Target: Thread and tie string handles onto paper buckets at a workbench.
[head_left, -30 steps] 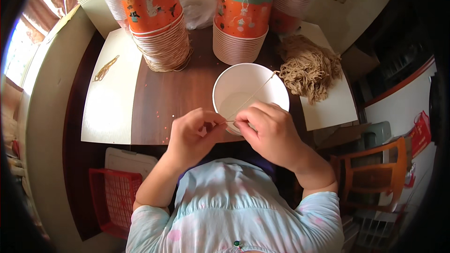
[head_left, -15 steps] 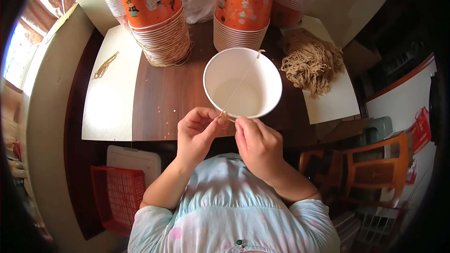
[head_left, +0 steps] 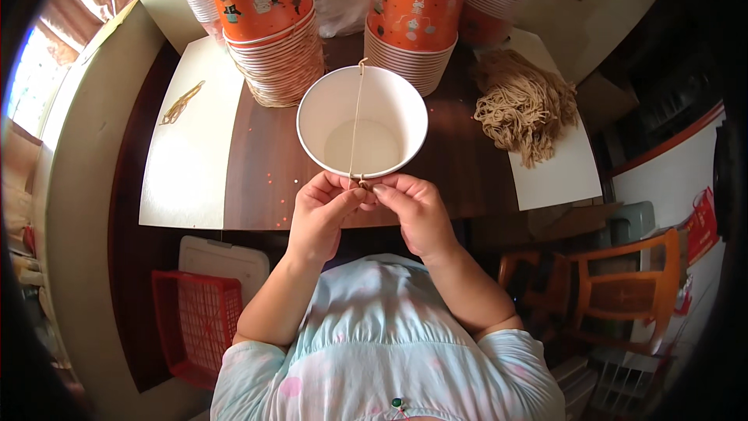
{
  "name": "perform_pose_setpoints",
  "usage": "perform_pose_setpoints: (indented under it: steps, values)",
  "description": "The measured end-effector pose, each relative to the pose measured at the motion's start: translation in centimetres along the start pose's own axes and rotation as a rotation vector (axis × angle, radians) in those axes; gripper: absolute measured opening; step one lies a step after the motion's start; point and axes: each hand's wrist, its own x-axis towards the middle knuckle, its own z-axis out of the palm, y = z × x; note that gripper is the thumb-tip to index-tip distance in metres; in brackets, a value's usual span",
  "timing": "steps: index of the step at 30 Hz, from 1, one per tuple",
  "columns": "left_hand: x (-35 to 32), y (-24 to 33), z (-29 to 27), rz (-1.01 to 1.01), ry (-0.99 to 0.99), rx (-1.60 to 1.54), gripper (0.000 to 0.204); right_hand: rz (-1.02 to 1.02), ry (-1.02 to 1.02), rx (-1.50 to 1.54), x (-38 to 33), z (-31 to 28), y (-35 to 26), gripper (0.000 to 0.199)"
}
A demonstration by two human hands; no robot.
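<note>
The left hand [head_left: 319,214] pinches the near end of a thin tan string [head_left: 356,121] between thumb and fingertips, just below the near rim of a white paper bowl [head_left: 362,121]. The right hand [head_left: 417,210] meets it there, its fingertips pressed together on the same end, so both hands touch at the bowl's near edge. The string runs straight across the bowl's open mouth to the far rim, where it seems caught in a hole or notch. The bowl is empty inside and tilted toward the person.

It looks light and thin-walled, likely to dent if squeezed, so the rolled rim is the safer place to hold; the string is limp and fine and needs a fingertip pinch.

Far left on the worktop [head_left: 257,179] a white sheet [head_left: 191,164] carries a few loose strands [head_left: 181,103]. Next come two stacks of orange printed bowls, one [head_left: 269,23] behind the white bowl to its left, the other [head_left: 417,19] to its right. Furthest right, a heap of strings [head_left: 523,105] lies on a second white sheet [head_left: 557,175].
</note>
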Motion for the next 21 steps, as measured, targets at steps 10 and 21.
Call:
perform_pose_setpoints:
  steps: [10, 21]
  values:
    - [-0.7, -0.4, -0.6, 0.047, 0.103, -0.029, 0.005, 0.293, -0.019, 0.478, 0.0, 0.7, 0.6, 0.021]
    - [-1.1, -1.3, 0.3, 0.347, 0.162, 0.336, 0.007, 0.3, -0.004, 0.527, 0.1, 0.8, 1.3, 0.022]
